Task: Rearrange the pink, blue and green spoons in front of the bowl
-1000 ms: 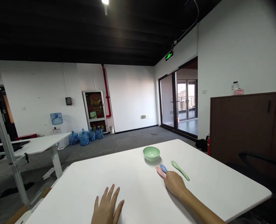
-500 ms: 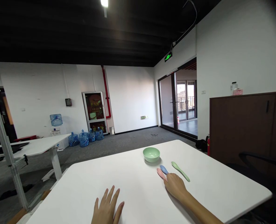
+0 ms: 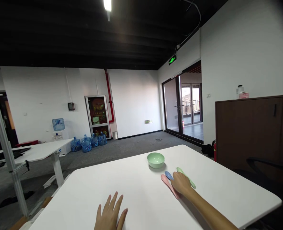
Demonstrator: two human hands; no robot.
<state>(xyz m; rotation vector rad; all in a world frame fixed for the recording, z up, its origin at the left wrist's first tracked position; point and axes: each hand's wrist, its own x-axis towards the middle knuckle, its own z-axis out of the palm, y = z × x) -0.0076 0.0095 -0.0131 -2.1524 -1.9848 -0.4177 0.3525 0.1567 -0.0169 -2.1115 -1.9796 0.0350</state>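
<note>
My right hand [image 3: 181, 183] reaches over the table with its fingers curled down around the handle of a blue spoon [image 3: 169, 175]. Only the spoon's bowl end shows; the fingertips and the handle are hidden under the hand. To its left lies a pink spoon [image 3: 169, 185], its length now visible. A green spoon [image 3: 192, 182] lies just right of the hand, which partly covers it. Beyond the spoons stands a green bowl [image 3: 156, 160], with no hand on it. My left hand [image 3: 108, 214] rests at the near side, fingers spread, holding nothing.
The white table [image 3: 131, 188] has its far edge just behind the bowl. At right stand a dark chair [image 3: 258, 163] and a brown cabinet [image 3: 246, 127]. Another white table [image 3: 43, 149] and a metal post [image 3: 6, 143] are at left, with several water jugs [image 3: 86, 143] on the floor.
My right hand has shifted slightly right, off the pink spoon, whose handle is now uncovered, and closer to the green spoon. My left hand has stayed in place.
</note>
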